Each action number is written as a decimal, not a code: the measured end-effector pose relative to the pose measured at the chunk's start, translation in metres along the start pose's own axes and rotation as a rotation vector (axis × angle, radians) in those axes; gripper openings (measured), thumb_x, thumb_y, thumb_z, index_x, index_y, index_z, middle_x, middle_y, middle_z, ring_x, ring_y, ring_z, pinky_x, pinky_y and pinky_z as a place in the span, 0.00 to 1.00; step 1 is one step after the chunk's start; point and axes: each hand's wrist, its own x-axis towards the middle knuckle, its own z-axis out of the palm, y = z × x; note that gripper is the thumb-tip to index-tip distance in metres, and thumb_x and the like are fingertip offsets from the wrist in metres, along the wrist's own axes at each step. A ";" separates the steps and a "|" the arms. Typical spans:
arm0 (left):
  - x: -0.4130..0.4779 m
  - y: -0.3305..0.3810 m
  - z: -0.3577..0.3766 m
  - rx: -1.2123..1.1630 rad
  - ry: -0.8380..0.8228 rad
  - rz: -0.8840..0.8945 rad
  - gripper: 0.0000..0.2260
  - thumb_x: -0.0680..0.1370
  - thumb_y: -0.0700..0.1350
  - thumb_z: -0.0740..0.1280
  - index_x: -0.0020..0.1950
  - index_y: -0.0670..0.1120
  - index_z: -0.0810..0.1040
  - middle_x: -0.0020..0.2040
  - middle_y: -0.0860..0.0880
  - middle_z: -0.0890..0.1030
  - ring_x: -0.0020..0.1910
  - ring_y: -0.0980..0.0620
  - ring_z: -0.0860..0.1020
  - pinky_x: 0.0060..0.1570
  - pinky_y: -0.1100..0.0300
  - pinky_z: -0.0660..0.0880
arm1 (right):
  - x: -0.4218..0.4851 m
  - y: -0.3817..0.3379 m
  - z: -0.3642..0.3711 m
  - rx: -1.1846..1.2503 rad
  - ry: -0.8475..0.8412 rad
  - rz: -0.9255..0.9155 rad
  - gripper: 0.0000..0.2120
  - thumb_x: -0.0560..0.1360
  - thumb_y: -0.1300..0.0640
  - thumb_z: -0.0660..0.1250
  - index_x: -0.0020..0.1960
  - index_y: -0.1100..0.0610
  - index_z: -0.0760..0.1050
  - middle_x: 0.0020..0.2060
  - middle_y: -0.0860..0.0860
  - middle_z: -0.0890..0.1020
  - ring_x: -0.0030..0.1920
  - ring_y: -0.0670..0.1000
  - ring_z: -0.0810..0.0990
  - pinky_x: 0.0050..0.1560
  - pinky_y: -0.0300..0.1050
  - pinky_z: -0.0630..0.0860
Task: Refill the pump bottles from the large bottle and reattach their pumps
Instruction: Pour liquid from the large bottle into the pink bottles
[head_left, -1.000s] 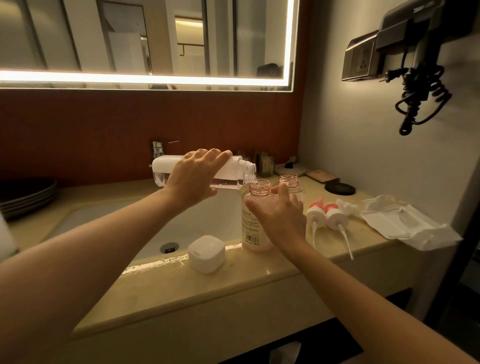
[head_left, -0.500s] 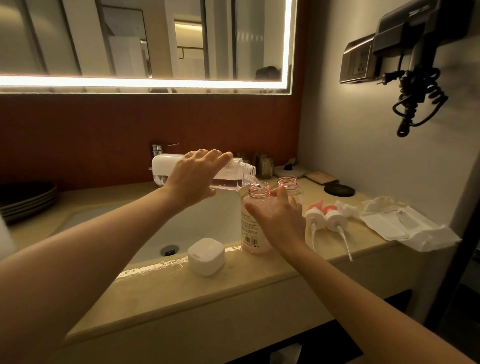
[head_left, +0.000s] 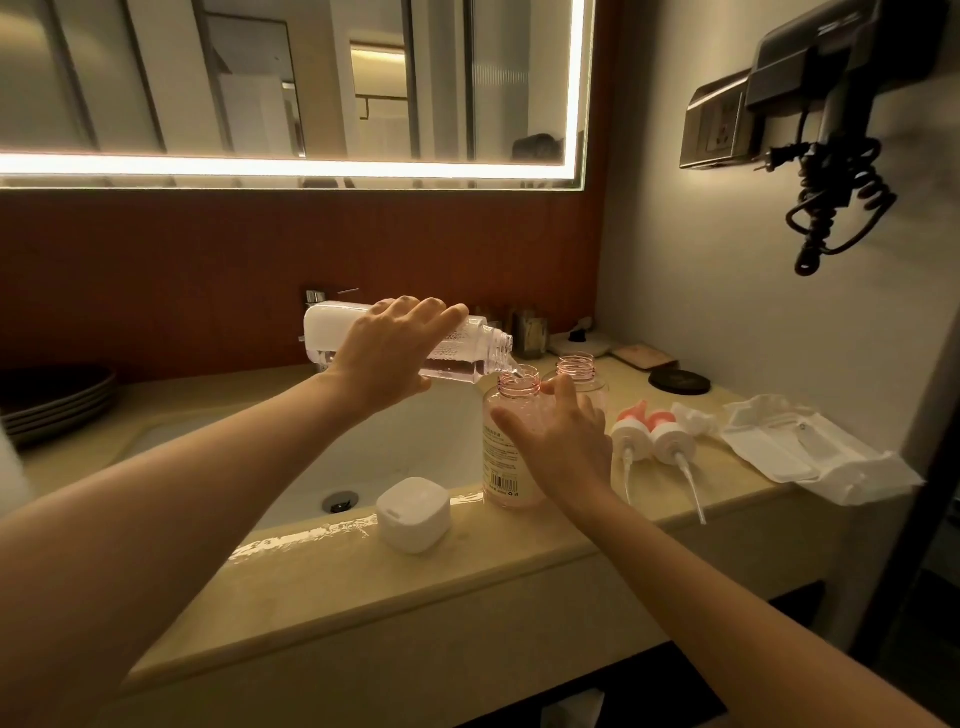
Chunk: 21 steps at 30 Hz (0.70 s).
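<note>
Beige stone vanity counter (head_left: 363, 587), front edge nearest the camera, with an undermount basin (head_left: 395, 447) sunk into it and a metal drain (head_left: 340, 502) at the basin floor. White rounded square cap (head_left: 414, 514), resting on the counter's front rim just left of the nearer pump bottle. Nearer pump bottle (head_left: 506, 462): clear pink-tinted plastic, upright on the rim, pump removed, threaded neck open, printed label with barcode facing left. Right hand (head_left: 563, 441): wrapped around this bottle's right side, thumb and fingers closed against it. Two pump heads (head_left: 652, 434): white collars with coral tops, lying side by side on the counter right of the bottles, dip tubes pointing toward the front edge. Crumpled white plastic packaging (head_left: 810, 447), further right near the wall. Second pump bottle (head_left: 582, 379): same type, upright, open-necked, directly behind the first. Large bottle (head_left: 332, 332): white base, clear body, held nearly horizontal above the basin, its open mouth tipped down to the nearer bottle's neck, a thin clear stream passing between them. Left hand (head_left: 389, 353): clamped over the large bottle's middle from above. Dark round lid (head_left: 679, 382) and small toiletry items at the counter's rear corner. Stack of dark plates (head_left: 57, 400) at far left. Chrome faucet (head_left: 315, 297) behind the large bottle. Illuminated mirror (head_left: 291, 83) above; wall-mounted hair dryer (head_left: 826, 83) with coiled cord at upper right.
</note>
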 end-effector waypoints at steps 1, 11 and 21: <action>0.000 0.000 0.000 0.000 0.000 0.003 0.35 0.55 0.41 0.82 0.60 0.42 0.74 0.51 0.41 0.81 0.46 0.39 0.81 0.42 0.44 0.78 | 0.000 0.000 0.000 0.002 -0.001 0.001 0.29 0.70 0.35 0.62 0.64 0.52 0.62 0.65 0.53 0.70 0.63 0.55 0.68 0.59 0.53 0.70; -0.001 0.000 0.000 -0.045 -0.011 -0.019 0.34 0.58 0.41 0.80 0.62 0.42 0.73 0.53 0.41 0.80 0.49 0.39 0.80 0.46 0.45 0.78 | -0.001 0.001 0.000 0.007 0.004 -0.010 0.30 0.70 0.36 0.62 0.64 0.52 0.62 0.64 0.53 0.70 0.62 0.55 0.68 0.59 0.52 0.70; -0.007 0.007 0.004 -0.200 -0.124 -0.146 0.34 0.68 0.45 0.74 0.70 0.46 0.64 0.61 0.45 0.76 0.55 0.45 0.77 0.48 0.55 0.75 | -0.001 0.007 -0.001 -0.135 0.043 -0.092 0.34 0.68 0.33 0.64 0.66 0.51 0.62 0.64 0.55 0.69 0.62 0.55 0.68 0.58 0.49 0.69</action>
